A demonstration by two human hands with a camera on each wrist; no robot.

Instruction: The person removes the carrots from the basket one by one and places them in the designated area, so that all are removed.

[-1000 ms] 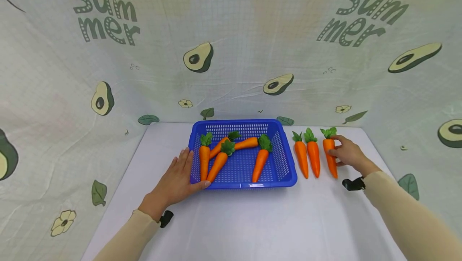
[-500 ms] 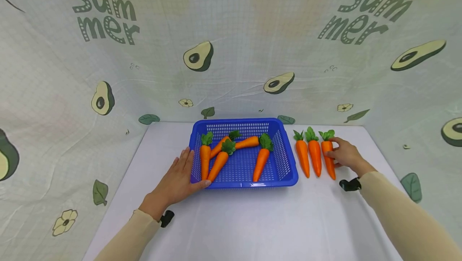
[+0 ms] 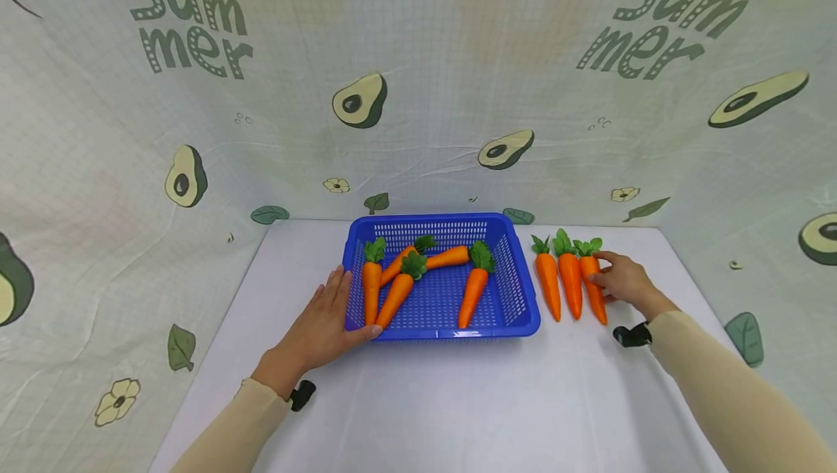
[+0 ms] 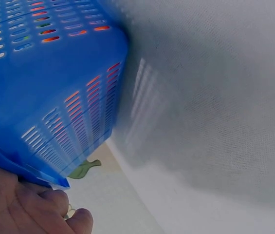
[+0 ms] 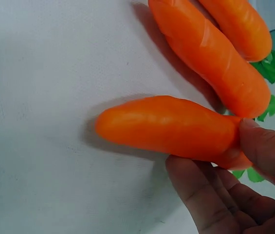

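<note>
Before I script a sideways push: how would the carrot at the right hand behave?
Probably stiff: the carrot shows no visible dent at the right hand. Likely to roll in a curve on the table, given its round, tapering body. Its smooth skin may be slightly slippery.

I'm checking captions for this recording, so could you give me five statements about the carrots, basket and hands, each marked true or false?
1. The right hand holds the rightmost carrot between thumb and fingers. True.
2. Three carrots, counting the held one, are to the right of the perforated blue basket. True.
3. Only two carrots are in the basket. False: five carrots in the basket can be seen.
4. The left hand grips a carrot. False: it lies against the basket's left side and front corner.
5. The green leaves of the carrots outside the basket point toward the person. False: they point away, toward the patterned backdrop.
</note>
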